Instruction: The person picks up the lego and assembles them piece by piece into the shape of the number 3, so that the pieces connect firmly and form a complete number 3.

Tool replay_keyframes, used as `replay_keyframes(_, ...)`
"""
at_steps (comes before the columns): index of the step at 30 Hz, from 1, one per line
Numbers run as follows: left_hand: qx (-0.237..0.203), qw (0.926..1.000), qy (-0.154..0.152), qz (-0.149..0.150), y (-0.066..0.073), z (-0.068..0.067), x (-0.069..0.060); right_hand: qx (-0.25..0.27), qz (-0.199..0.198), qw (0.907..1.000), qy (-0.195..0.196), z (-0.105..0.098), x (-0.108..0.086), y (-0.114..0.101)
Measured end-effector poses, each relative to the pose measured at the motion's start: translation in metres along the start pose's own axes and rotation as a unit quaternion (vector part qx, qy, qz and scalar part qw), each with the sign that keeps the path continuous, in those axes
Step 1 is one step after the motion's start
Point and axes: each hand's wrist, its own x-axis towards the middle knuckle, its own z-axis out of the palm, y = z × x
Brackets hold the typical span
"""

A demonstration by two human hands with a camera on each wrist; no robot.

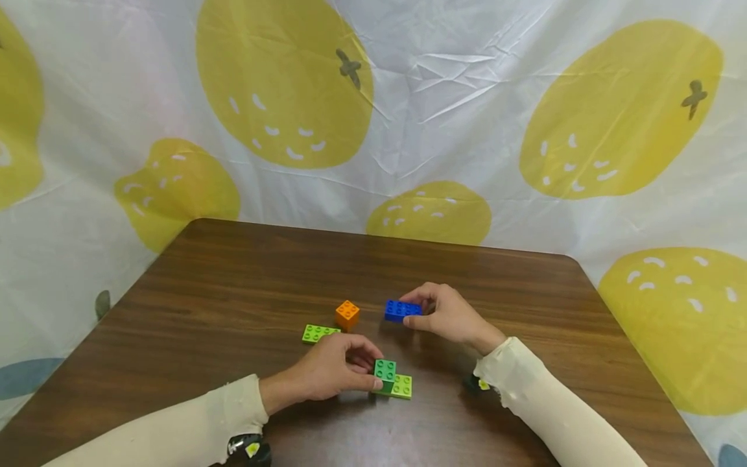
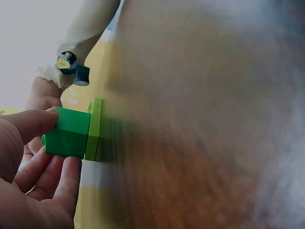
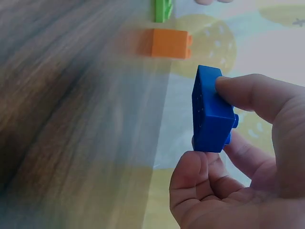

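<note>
My left hand (image 1: 327, 371) pinches a green brick (image 1: 385, 369) between thumb and fingers. That brick sits on one end of a lime-green flat plate brick (image 1: 403, 386), whose studs show on the other end. In the left wrist view the green brick (image 2: 69, 131) stands against the thin plate (image 2: 94, 136). Farther back and to the right, my right hand (image 1: 455, 316) grips a blue brick (image 1: 395, 311) by its sides. The right wrist view shows the underside edge of the blue brick (image 3: 209, 102), tilted up off the table.
An orange brick (image 1: 347, 314) stands on the brown wooden table (image 1: 262, 279), left of the blue one. Just in front of it lies another lime-green plate brick (image 1: 315, 333), partly hidden by the left hand. A lemon-print cloth (image 1: 420, 130) hangs behind the table.
</note>
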Motion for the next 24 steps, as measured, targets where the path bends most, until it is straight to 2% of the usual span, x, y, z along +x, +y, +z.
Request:
replay_keyframes(15,0.004,1.0,-0.004,0.008,-0.001,0.0,0.001,-0.018,-0.072,0.9973,0.0,-0.007,-0.021,-0.019)
replay_keyframes(24,0.008,0.9998,-0.005,0.015,-0.002,0.001,0.002,0.002,-0.109,0.994,-0.006,-0.002,-0.038,-0.029)
